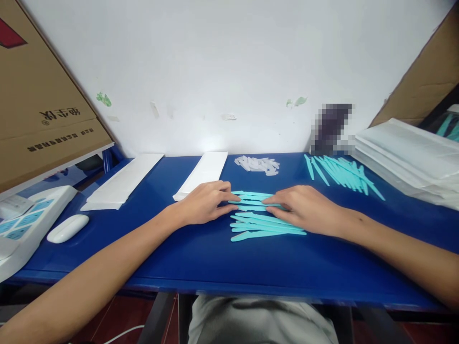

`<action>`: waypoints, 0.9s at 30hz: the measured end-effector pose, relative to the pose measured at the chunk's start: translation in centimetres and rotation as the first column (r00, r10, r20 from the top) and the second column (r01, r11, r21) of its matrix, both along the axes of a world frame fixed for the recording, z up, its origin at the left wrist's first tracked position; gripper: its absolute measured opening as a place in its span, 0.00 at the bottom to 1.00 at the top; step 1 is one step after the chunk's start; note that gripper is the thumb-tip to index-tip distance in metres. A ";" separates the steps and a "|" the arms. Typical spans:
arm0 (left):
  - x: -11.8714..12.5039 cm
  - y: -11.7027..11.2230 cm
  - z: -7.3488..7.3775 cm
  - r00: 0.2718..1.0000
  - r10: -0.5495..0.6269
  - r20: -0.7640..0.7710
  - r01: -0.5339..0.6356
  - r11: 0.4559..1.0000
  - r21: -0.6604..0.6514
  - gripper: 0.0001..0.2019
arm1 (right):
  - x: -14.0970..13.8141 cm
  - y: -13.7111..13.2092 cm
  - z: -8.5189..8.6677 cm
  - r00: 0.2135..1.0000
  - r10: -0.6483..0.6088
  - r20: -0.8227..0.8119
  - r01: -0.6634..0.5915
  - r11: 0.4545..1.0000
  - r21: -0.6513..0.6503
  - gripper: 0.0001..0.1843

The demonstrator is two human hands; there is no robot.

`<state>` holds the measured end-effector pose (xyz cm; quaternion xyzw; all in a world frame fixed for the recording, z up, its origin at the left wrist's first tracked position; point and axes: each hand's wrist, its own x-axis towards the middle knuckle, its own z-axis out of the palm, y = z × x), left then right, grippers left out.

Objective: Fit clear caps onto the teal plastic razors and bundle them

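A small group of turquoise eyebrow razors [251, 202] lies side by side on the blue table, spanned by both hands. My left hand [208, 203] pinches their left ends between thumb and fingers. At their right ends, my right hand [301, 208] has its thumb and fingertips closed on them. Just nearer to me, a second fan of turquoise razors [265, 227] rests partly under the edge of my right hand. Behind the hands lies a small heap of translucent blade caps [257, 165]. A looser pile of turquoise razors [344, 174] is at the back right.
Two long white cartons [124, 181] [204, 173] lie on the blue table [215, 260]. Clear plastic sleeves [412, 153] are stacked at right. On the left are a white rounded case [68, 228], a white device with blue panels [36, 220] and a large cardboard box [46, 95]. A wall stands behind.
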<state>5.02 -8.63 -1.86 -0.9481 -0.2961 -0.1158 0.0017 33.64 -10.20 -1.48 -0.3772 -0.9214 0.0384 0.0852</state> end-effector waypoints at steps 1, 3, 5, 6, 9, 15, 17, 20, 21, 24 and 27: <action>0.0 0.0 0.0 1.000 0.000 0.000 0.000 1.000 0.003 0.17 | 0.0 0.0 0.0 1.000 -0.004 -0.011 0.004 1.000 -0.013 0.18; 0.0 0.0 -0.1 1.000 0.002 0.007 -0.002 1.000 0.008 0.17 | -0.1 0.1 0.0 0.999 -0.008 -0.040 0.006 0.999 -0.050 0.18; 0.0 -0.1 0.0 1.000 0.006 0.018 -0.006 1.000 0.011 0.18 | -0.2 0.1 0.1 0.997 -0.010 -0.074 0.004 0.997 -0.075 0.18; 0.0 -0.2 0.1 1.000 0.009 0.022 -0.010 1.000 0.012 0.19 | -0.2 0.1 0.1 0.996 -0.019 -0.092 0.012 0.997 -0.072 0.18; 0.0 -0.3 0.2 1.000 0.026 0.017 -0.026 1.000 0.007 0.20 | -0.1 0.2 0.0 0.991 -0.064 -0.113 0.064 0.998 -0.008 0.20; 0.0 -0.3 0.2 0.998 0.062 0.015 -0.061 0.997 -0.045 0.22 | -0.1 0.2 0.0 0.994 -0.054 -0.096 0.054 0.999 -0.002 0.20; 0.0 -0.4 0.3 0.996 0.086 0.012 -0.085 0.994 -0.065 0.23 | -0.2 0.3 0.0 0.990 -0.079 -0.116 0.079 0.997 -0.004 0.21; 0.2 -0.6 0.3 0.992 0.120 -0.026 -0.122 0.984 -0.127 0.25 | -0.1 0.4 0.0 0.993 -0.079 -0.084 0.081 0.997 0.011 0.21; 0.2 -0.6 0.3 0.991 0.123 -0.042 -0.128 0.980 -0.150 0.25 | 0.0 0.5 -0.1 0.995 -0.067 -0.070 0.068 0.998 0.006 0.21; 0.4 -0.8 0.3 0.992 0.109 -0.068 -0.119 0.977 -0.178 0.25 | 0.2 0.8 -0.2 0.993 -0.066 -0.097 0.066 0.998 0.001 0.21; 0.4 -0.8 0.4 0.994 0.090 -0.066 -0.099 0.984 -0.150 0.25 | 0.5 1.0 -0.3 0.994 -0.069 -0.084 0.070 0.998 0.005 0.25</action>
